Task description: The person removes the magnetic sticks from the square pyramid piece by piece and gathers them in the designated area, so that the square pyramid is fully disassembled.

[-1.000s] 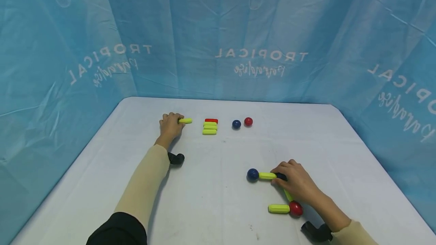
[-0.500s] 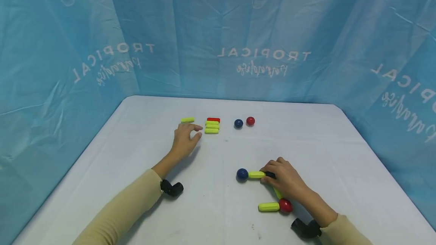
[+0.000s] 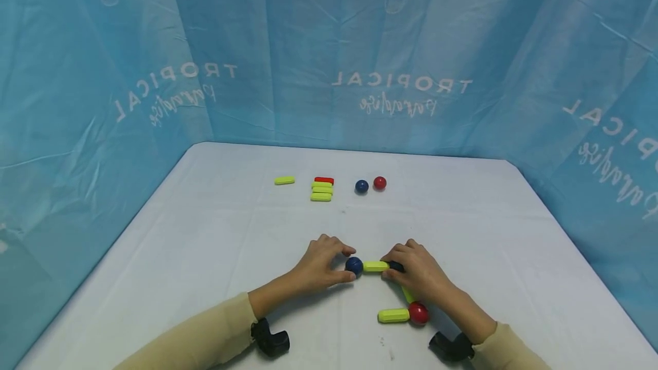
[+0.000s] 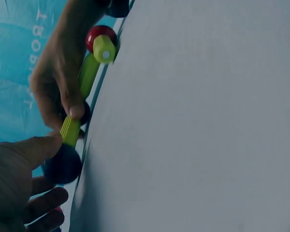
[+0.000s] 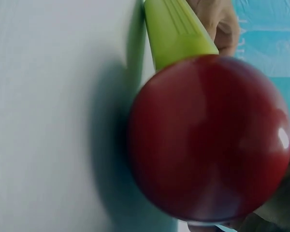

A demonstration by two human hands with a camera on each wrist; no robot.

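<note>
In the head view my left hand [image 3: 325, 264] curls its thumb and fingers round a dark blue ball [image 3: 354, 266]; the thumb touches it, while the far-side contact is partly hidden. A yellow-green stick [image 3: 376, 266] joins this ball to another dark ball [image 3: 396, 266], which my right hand [image 3: 418, 270] grips and mostly covers. From there a second yellow-green stick [image 3: 408, 294] runs to a red ball [image 3: 418, 313], with a third stick [image 3: 393, 316] pointing left from it. The red ball [image 5: 210, 137] fills much of the right wrist view. A pale metal dot marks one stick's end [image 4: 105, 54].
Further back on the white table [image 3: 247, 216] lie a lone yellow-green stick [image 3: 284, 180], a row of several sticks [image 3: 321, 189] including a red one [image 3: 324, 180], a loose blue ball [image 3: 362, 186] and a red ball [image 3: 380, 183]. A blue curtain [image 3: 308, 73] hangs behind.
My left hand has let go of the lone stick at the back and come forward to the blue ball. My right hand has shifted the joined sticks and balls leftward.
</note>
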